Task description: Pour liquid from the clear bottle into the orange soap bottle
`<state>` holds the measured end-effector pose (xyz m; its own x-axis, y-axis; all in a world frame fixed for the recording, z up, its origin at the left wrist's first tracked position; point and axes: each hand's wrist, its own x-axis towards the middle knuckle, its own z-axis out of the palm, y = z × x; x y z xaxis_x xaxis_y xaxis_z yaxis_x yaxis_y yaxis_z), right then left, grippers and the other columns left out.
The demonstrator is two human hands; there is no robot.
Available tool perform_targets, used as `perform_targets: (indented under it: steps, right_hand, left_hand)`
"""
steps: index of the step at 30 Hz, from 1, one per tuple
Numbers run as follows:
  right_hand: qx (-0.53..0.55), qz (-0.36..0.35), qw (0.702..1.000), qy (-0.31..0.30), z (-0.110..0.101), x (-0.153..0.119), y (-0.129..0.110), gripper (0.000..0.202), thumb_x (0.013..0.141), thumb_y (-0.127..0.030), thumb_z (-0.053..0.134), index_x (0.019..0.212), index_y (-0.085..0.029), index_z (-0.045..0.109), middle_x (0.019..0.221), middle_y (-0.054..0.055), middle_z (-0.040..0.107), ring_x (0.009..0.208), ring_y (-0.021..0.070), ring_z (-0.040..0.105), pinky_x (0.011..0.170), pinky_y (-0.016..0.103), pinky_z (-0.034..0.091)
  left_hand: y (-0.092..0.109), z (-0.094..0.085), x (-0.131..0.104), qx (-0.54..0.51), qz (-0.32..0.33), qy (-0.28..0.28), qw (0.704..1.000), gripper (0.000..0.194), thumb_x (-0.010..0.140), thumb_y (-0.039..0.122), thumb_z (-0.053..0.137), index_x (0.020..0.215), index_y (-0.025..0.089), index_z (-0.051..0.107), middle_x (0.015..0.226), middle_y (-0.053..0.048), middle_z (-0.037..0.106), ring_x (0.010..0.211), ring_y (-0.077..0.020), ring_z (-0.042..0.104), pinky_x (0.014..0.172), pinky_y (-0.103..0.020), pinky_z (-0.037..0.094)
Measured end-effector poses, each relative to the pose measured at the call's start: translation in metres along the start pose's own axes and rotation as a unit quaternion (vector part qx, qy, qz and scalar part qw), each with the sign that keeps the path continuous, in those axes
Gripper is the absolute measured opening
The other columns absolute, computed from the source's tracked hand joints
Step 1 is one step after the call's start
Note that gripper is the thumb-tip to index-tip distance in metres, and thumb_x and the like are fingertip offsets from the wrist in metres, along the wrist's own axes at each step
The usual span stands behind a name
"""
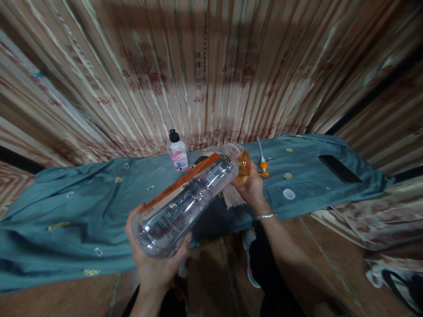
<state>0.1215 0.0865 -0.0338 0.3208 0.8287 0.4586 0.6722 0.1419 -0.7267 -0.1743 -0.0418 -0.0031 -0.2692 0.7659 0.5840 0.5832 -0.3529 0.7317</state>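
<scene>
My left hand [155,262] is wrapped round the base of a large clear plastic bottle [188,202] with an orange label strip. The bottle is tilted, its neck toward the upper right. My right hand [251,187] is closed round a smaller bottle [243,167] of amber colour, close by the large bottle's neck end. Whether the two mouths touch I cannot tell. Just right of that hand lies an orange pump head [263,166] with a white tube. A round white cap [288,194] is on the cloth. Part of a pale cloth [234,197] shows beneath the bottles.
A clear bottle with a black cap and pink label [179,154] stands at the back of the teal cloth-covered bench [109,207]. Toward the right end lies a black phone [339,168]. Pleated curtains [198,66] hang behind, and a tiled floor [211,281] shows below.
</scene>
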Motion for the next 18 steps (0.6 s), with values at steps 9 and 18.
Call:
perform_targets:
  steps: [9,18]
  right_hand:
    - [-0.002,-0.003,1.0,0.007,0.002,0.0,0.002,0.081,0.076,-0.049,0.087,0.144,-0.016,0.058,0.126,0.019,0.081,0.112,0.0369,0.081,0.094,0.049,0.067]
    - [-0.01,-0.015,1.0,0.018,0.004,0.0,0.007,0.081,0.077,-0.052,0.086,0.144,-0.017,0.058,0.124,0.018,0.082,0.109,0.0363,0.081,0.092,0.048,0.068]
  left_hand:
    - [0.021,0.014,0.002,-0.029,-0.015,0.056,0.998,0.099,0.061,0.047,0.099,0.146,0.021,0.055,0.138,-0.013,0.061,0.119,-0.0282,0.067,0.104,-0.04,0.06]
    - [0.019,0.016,-0.001,-0.042,-0.019,0.052,0.998,0.102,0.061,0.045,0.101,0.148,0.018,0.055,0.141,-0.013,0.06,0.125,-0.0258,0.065,0.106,-0.033,0.057]
